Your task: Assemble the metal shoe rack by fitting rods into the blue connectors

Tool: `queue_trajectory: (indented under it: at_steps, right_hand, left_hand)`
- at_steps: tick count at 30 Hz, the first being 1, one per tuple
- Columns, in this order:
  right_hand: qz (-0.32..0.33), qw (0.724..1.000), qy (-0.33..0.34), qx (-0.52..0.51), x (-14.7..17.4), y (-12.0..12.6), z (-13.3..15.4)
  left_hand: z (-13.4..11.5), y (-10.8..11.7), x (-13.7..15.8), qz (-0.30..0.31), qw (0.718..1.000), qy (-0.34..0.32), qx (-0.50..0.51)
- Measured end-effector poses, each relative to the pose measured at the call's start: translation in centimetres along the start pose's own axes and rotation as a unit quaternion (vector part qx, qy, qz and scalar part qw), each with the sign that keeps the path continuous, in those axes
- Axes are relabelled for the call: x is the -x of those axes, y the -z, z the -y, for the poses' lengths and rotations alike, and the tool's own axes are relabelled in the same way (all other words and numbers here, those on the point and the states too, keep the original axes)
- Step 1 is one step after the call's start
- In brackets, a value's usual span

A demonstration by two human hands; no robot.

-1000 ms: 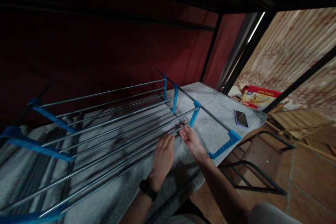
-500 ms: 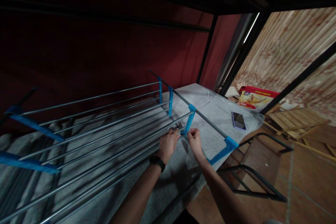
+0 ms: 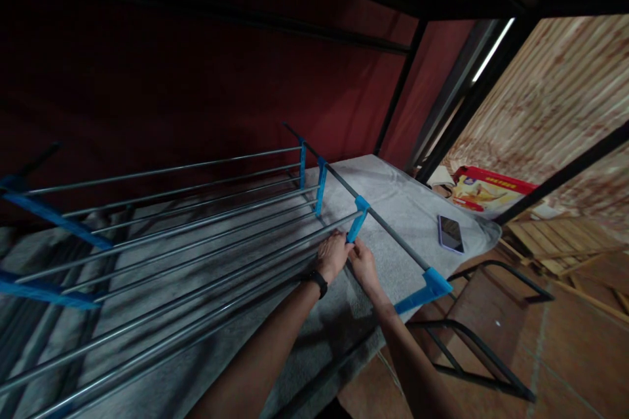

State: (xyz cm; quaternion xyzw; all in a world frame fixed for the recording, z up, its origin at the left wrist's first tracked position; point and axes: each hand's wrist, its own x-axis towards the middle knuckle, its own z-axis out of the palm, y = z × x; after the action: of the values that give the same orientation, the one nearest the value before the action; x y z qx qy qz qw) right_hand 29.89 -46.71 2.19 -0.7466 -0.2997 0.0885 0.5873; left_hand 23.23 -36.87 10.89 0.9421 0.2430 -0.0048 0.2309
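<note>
A rack of long grey metal rods (image 3: 196, 222) with blue plastic connectors lies on its side on a grey cloth-covered surface (image 3: 403, 200). My left hand (image 3: 333, 254) grips the end of one rod just left of a blue connector (image 3: 356, 217). My right hand (image 3: 362, 263) is closed on the lower end of that same connector, fingers touching the left hand. A black watch sits on my left wrist. Another blue connector (image 3: 425, 288) juts out at the surface's near edge, right of my right forearm.
A phone (image 3: 451, 234) lies face up on the cloth to the right. Beyond it is a red and yellow box (image 3: 484, 186) and wooden slats (image 3: 555, 236). A black metal frame (image 3: 472, 353) stands on the tiled floor below. A dark red wall is behind.
Both hands moved up from lying open on the rods to close around the rod end and the blue connector; they now touch each other.
</note>
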Motion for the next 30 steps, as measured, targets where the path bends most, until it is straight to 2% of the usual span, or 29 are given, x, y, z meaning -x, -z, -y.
queue_trajectory:
  at_steps: [3,8,30]
  right_hand:
    - [-0.014,0.999,-0.011,0.043,-0.1,0.0,0.1]
    - [-0.015,0.998,-0.018,0.058,-0.1,0.0,0.3]
    - [-0.024,0.996,-0.009,0.080,0.1,0.0,1.0]
  left_hand:
    - [0.3,-0.5,0.0,-0.024,1.000,0.007,0.009]
    - [0.2,-0.8,0.3,-0.043,0.999,0.010,0.002]
    - [-0.3,-0.9,0.0,-0.046,0.998,0.030,0.022]
